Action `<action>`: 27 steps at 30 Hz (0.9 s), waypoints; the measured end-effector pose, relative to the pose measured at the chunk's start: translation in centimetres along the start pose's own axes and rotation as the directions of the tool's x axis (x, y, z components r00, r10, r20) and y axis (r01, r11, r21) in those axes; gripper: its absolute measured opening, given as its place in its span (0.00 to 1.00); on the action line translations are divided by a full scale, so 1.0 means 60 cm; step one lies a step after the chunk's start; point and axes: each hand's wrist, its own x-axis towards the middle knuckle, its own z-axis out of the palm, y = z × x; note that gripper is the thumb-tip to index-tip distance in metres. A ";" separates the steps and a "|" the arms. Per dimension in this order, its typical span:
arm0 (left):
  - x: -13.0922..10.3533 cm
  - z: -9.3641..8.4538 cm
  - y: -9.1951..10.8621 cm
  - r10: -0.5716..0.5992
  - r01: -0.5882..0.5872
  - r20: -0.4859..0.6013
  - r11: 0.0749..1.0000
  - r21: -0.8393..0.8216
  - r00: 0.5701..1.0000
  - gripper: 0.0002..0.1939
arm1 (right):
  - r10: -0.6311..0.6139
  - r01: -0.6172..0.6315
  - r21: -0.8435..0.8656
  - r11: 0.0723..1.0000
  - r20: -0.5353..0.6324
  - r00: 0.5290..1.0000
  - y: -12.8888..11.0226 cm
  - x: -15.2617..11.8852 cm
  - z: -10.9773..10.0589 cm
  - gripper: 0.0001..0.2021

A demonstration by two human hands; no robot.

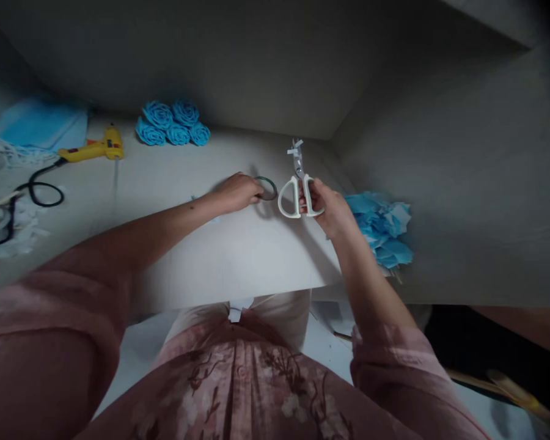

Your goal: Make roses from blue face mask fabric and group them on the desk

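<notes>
While my left grip (239,192) pinches a green ring (275,188), my right grip (329,206), beside it, holds white-handled scissors (299,173) by one loop; good handling, I judge, calls for blades pointed away from both grips and freed of clinging white scraps (292,151).

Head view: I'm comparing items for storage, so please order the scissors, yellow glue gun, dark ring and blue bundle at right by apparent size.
1. Blue bundle, even partly hidden
2. Scissors and yellow glue gun: too alike to rank
3. Dark ring, clearly smallest
</notes>
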 end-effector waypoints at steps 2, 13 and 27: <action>0.030 0.010 -0.006 -0.005 0.004 0.018 0.999 0.050 1.000 0.09 | 0.008 -0.009 -0.014 1.000 -0.030 1.000 -0.001 -0.006 -0.017 0.17; 0.086 -0.021 -0.054 -0.203 0.191 -0.099 0.975 -0.114 0.974 0.22 | 0.110 -0.120 -0.161 0.980 -0.068 0.992 0.056 0.002 -0.027 0.19; -0.155 -0.083 -0.028 -0.595 0.251 -0.400 0.725 -0.641 0.697 0.17 | -0.371 0.445 -0.833 0.329 0.319 0.872 0.021 -0.011 0.061 0.19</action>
